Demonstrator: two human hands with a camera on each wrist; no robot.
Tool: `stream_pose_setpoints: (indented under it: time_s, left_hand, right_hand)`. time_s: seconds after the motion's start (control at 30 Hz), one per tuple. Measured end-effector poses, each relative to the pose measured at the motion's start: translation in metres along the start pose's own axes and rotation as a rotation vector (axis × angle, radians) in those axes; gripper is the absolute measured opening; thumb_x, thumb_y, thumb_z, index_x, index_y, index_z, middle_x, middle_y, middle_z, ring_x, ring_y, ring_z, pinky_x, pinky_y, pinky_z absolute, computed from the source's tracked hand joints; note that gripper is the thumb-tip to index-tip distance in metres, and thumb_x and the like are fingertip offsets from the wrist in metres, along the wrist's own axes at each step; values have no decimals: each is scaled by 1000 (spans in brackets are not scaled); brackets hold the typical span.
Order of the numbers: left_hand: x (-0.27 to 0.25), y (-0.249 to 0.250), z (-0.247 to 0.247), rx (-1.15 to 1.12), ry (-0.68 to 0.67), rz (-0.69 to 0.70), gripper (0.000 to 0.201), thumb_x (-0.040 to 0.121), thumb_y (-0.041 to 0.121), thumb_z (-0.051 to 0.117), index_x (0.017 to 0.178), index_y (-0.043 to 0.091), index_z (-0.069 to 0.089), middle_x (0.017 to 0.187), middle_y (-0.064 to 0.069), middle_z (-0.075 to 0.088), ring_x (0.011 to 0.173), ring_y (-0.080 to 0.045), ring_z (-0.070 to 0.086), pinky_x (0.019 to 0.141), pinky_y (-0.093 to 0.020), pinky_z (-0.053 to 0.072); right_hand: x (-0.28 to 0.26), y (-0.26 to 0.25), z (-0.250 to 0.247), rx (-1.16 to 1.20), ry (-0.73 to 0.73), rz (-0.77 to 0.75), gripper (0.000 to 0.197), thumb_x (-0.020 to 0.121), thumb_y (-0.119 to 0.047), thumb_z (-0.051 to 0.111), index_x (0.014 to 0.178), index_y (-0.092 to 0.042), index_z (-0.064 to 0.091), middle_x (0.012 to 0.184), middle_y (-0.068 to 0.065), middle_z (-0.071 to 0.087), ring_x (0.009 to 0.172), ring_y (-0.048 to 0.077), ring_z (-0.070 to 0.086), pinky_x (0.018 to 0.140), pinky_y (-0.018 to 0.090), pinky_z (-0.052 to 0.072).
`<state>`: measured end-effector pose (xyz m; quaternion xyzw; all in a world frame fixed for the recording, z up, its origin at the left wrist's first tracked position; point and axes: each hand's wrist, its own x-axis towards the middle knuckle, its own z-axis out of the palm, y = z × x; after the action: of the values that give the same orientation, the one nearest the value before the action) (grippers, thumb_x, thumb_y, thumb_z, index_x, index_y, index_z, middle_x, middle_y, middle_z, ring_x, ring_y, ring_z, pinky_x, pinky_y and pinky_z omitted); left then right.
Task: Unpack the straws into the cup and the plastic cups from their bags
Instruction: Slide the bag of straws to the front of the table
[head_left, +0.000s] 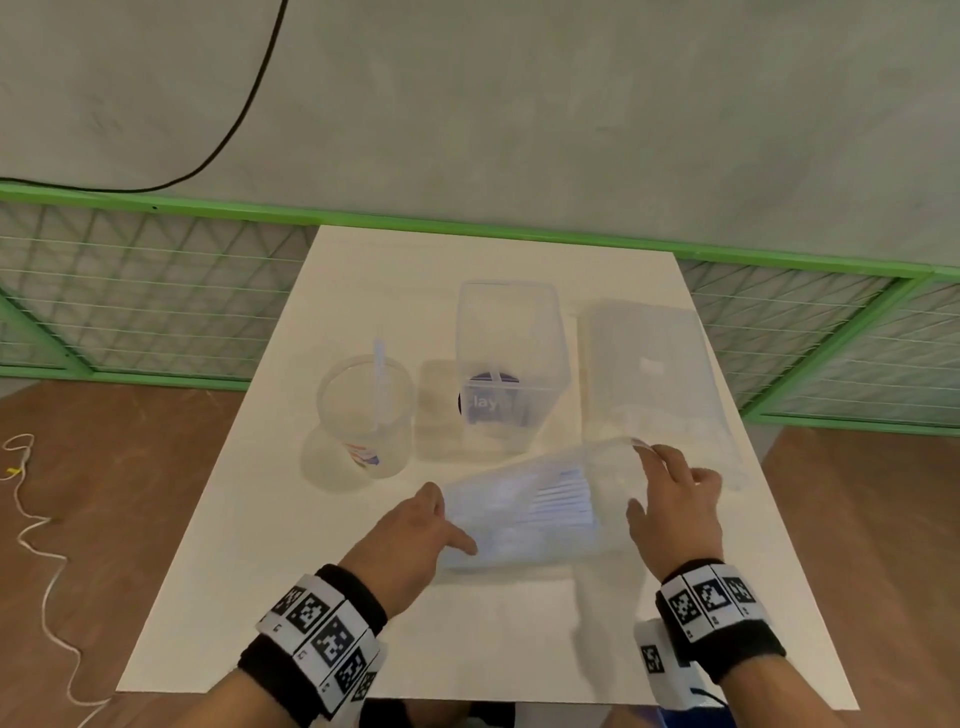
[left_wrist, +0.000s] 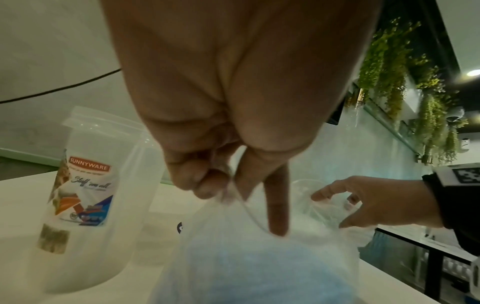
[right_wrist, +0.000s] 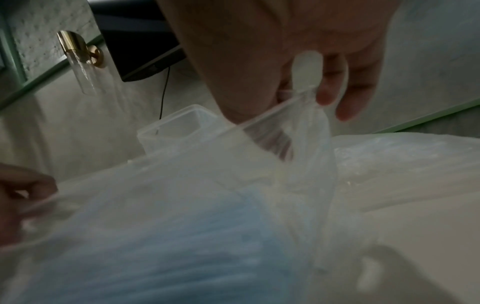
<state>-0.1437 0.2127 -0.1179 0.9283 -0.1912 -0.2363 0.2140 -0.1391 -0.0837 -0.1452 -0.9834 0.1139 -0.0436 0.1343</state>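
A clear bag of blue-white straws (head_left: 530, 509) hangs between my hands just above the white table (head_left: 467, 639). My left hand (head_left: 447, 519) pinches its left edge (left_wrist: 228, 189). My right hand (head_left: 644, 478) pinches the bag's upper right edge between thumb and fingers (right_wrist: 303, 92). The straws (head_left: 563, 499) lie bundled inside. Behind, at the left, a round clear cup (head_left: 363, 415) with a printed label (left_wrist: 85, 195) stands upright with one straw (head_left: 381, 384) in it. A bag of plastic cups (head_left: 654, 374) lies at the right rear.
A tall square clear container (head_left: 509, 364) stands between the cup and the cups bag, close behind the straw bag (right_wrist: 182, 127). A green wire fence (head_left: 156, 312) runs behind the table. A white cord (head_left: 36, 545) lies on the wooden floor at left.
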Motion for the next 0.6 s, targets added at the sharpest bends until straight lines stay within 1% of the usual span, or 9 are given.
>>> stream_pose_setpoints:
  time_s: [0.03, 0.1, 0.17, 0.23, 0.33, 0.43, 0.5, 0.53, 0.6]
  left_hand:
    - [1, 0, -1, 9, 22, -36, 52, 93, -6, 43, 123, 32, 62, 96, 4, 29, 89, -18, 51, 73, -23, 37]
    - [3, 2, -4, 40, 55, -99, 56, 91, -6, 41, 130, 30, 58, 100, 2, 31, 82, -20, 48, 73, -25, 40]
    - [6, 8, -6, 35, 80, -167, 51, 92, -2, 41, 132, 26, 56, 106, 0, 36, 80, -21, 49, 75, -28, 45]
    - [6, 15, -9, 42, 116, -236, 43, 91, 3, 44, 129, 21, 54, 115, 0, 39, 84, -25, 56, 77, -34, 49]
    - [6, 20, -13, 35, 139, -307, 50, 88, 7, 48, 137, 17, 41, 124, 1, 34, 87, -27, 59, 76, -38, 51]
    - [9, 18, -15, -16, 124, -308, 71, 84, 6, 51, 149, 17, 23, 126, 1, 28, 87, -23, 54, 74, -33, 48]
    - [14, 15, -11, -83, 148, -283, 71, 83, 6, 54, 149, 18, 28, 119, 2, 31, 100, -21, 48, 81, -32, 48]
    - [17, 13, -9, -129, 186, -264, 63, 84, 7, 54, 144, 19, 39, 112, 2, 34, 104, -21, 45, 85, -32, 47]
    - [21, 12, -4, -188, 274, -235, 37, 88, 7, 55, 120, 24, 63, 94, 4, 35, 99, -20, 43, 81, -25, 40]
  right_hand:
    - [1, 4, 2, -36, 52, -59, 77, 64, 7, 76, 134, -15, 54, 128, 5, 55, 101, 28, 31, 74, 39, 50]
    - [4, 13, 9, -103, 103, -167, 85, 46, 22, 71, 124, -12, 63, 112, 9, 64, 95, 28, 33, 69, 43, 53]
    - [3, 10, 8, -138, 33, -202, 88, 47, 27, 60, 121, -20, 66, 116, 7, 62, 100, 34, 41, 66, 39, 53]
    - [3, 6, 4, -216, -151, -248, 83, 60, 21, 58, 123, -33, 64, 136, 2, 49, 115, 35, 42, 75, 36, 53]
    - [0, 3, -9, -308, -387, -254, 85, 77, 8, 55, 140, -46, 40, 155, -9, 13, 128, 27, 30, 94, 31, 45]
    - [4, 0, -13, -201, -485, -158, 97, 78, 9, 55, 153, -38, 14, 158, -14, -3, 122, 26, 34, 87, 32, 50]
    - [6, -3, -13, -61, -471, -110, 98, 77, 7, 55, 154, -34, 11, 159, -15, 4, 116, 26, 45, 83, 33, 51]
    - [6, -6, -12, 5, -428, -98, 94, 77, 3, 58, 153, -33, 16, 158, -13, 13, 115, 25, 50, 85, 34, 51]
    - [1, -13, -9, 94, -303, -82, 77, 82, -8, 64, 148, -30, 32, 152, -10, 31, 116, 22, 56, 90, 34, 50]
